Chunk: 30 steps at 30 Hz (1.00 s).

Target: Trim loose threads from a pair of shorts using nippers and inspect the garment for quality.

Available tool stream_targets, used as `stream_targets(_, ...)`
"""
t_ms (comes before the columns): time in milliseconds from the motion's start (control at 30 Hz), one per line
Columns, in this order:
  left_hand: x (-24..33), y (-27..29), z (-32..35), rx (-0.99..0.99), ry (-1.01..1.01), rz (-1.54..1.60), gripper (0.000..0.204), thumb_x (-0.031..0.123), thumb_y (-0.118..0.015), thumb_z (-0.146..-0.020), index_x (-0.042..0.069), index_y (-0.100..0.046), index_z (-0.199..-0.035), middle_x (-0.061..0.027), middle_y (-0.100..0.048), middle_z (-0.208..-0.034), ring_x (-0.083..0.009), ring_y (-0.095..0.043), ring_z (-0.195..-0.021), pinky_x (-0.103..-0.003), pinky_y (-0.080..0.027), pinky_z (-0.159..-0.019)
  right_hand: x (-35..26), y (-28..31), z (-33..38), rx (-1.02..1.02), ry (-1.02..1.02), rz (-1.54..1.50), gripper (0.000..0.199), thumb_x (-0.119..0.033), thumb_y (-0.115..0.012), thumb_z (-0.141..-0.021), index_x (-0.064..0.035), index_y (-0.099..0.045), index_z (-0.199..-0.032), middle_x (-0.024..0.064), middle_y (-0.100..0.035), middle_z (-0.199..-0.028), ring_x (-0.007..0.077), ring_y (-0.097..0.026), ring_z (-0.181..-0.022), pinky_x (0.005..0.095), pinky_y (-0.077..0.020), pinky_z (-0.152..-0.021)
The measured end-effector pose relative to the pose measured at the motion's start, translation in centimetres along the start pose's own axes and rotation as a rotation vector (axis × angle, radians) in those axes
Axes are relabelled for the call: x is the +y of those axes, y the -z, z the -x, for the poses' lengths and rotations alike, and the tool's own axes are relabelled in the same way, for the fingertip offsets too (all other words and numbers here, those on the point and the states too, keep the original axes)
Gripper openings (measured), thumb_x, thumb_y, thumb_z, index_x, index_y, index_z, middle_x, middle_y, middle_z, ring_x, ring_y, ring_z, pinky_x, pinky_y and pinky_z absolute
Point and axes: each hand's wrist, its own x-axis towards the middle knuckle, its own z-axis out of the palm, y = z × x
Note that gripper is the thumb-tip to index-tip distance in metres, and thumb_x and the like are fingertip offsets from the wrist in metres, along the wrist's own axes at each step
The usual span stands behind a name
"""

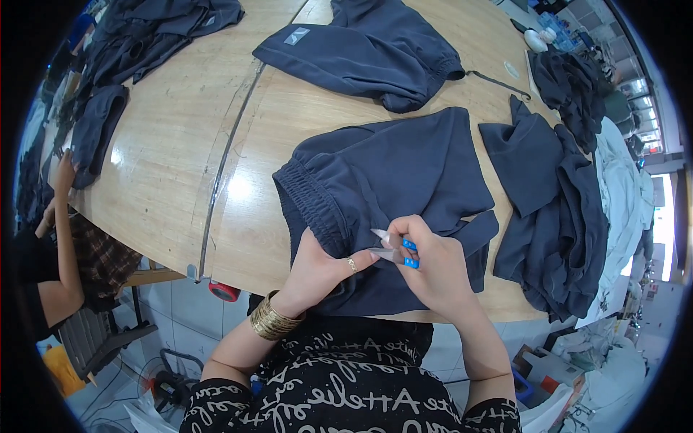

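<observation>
A pair of dark navy shorts [404,173] with a gathered elastic waistband lies in front of me on the table. My left hand [317,270], wearing a ring and gold bangles, grips the waistband at its near end; its fingers go under the cloth and the thumb points right. In my right hand [440,267] is a pair of thread snips [388,255] with pale blades and blue parts. The blades stand apart above the shorts, pointing left, and the lower tip is close to my left thumb.
Another dark garment [361,61] lies at the far side of the wooden table [173,137]. Dark garments [556,224] are piled at the right, beside pale cloth [624,195]. More dark clothes [123,43] lie far left, near another person's hand [65,169]. A metal strip [224,173] crosses the tabletop.
</observation>
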Motion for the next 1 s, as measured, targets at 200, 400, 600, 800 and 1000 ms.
stream_targets(200, 0.4, -0.1, -0.2, 0.019, 0.088, 0.108, 0.055, -0.001, -0.075, -0.072, -0.006, -0.048, -0.119, -0.0115, -0.057, -0.115, -0.0185, -0.055, -0.105, -0.031, -0.044, -0.093, 0.1, 1.1, 0.0, 0.08, -0.039, -0.403, 0.019, -0.007, -0.064, -0.083, -0.0046, -0.051, -0.097, 0.0033, -0.056, -0.066, 0.0131, -0.058, -0.06, 0.0258, -0.0455, -0.058)
stream_targets(400, 0.9, 0.0, -0.2, 0.004, 0.195, 0.305, 0.061, -0.007, -0.073, -0.072, -0.005, -0.042, -0.125, -0.0113, -0.054, -0.12, -0.0187, -0.054, -0.108, -0.032, -0.045, -0.095, -0.2, 3.3, 0.2, 0.109, 0.105, 0.171, 0.025, -0.024, -0.07, -0.08, -0.008, -0.057, -0.093, 0.0012, -0.056, -0.068, 0.0137, -0.056, -0.061, 0.0271, -0.0419, -0.056)
stream_targets(600, 0.7, 0.0, -0.1, -0.003, 0.195, 0.282, 0.062, -0.006, -0.073, -0.073, -0.005, -0.042, -0.126, -0.011, -0.053, -0.121, -0.0184, -0.053, -0.109, -0.031, -0.045, -0.095, 0.3, 3.2, 0.5, 0.134, 0.355, 0.456, 0.025, -0.034, -0.07, -0.077, -0.012, -0.061, -0.084, -0.0014, -0.052, -0.064, 0.015, -0.053, -0.057, 0.0282, -0.0364, -0.052)
stream_targets(800, 0.9, -0.1, -0.1, -0.002, 0.191, 0.271, 0.061, -0.005, -0.073, -0.073, -0.004, -0.042, -0.126, -0.0105, -0.053, -0.121, -0.0176, -0.053, -0.109, -0.031, -0.044, -0.095, 0.4, 3.1, 0.2, 0.136, 0.394, 0.473, 0.026, -0.031, -0.073, -0.073, -0.0101, -0.061, -0.084, -0.0002, -0.052, -0.063, 0.0153, -0.049, -0.054, 0.029, -0.0327, -0.051)
stream_targets(1000, 1.0, -0.1, -0.3, 0.007, 0.209, 0.305, 0.063, -0.006, -0.072, -0.073, -0.004, -0.041, -0.127, -0.0107, -0.053, -0.121, -0.018, -0.053, -0.109, -0.032, -0.044, -0.096, 0.4, 3.0, 0.1, 0.158, 0.399, 0.484, 0.026, -0.031, -0.073, -0.072, -0.0102, -0.061, -0.083, -0.0003, -0.049, -0.062, 0.0153, -0.049, -0.053, 0.0288, -0.0326, -0.051)
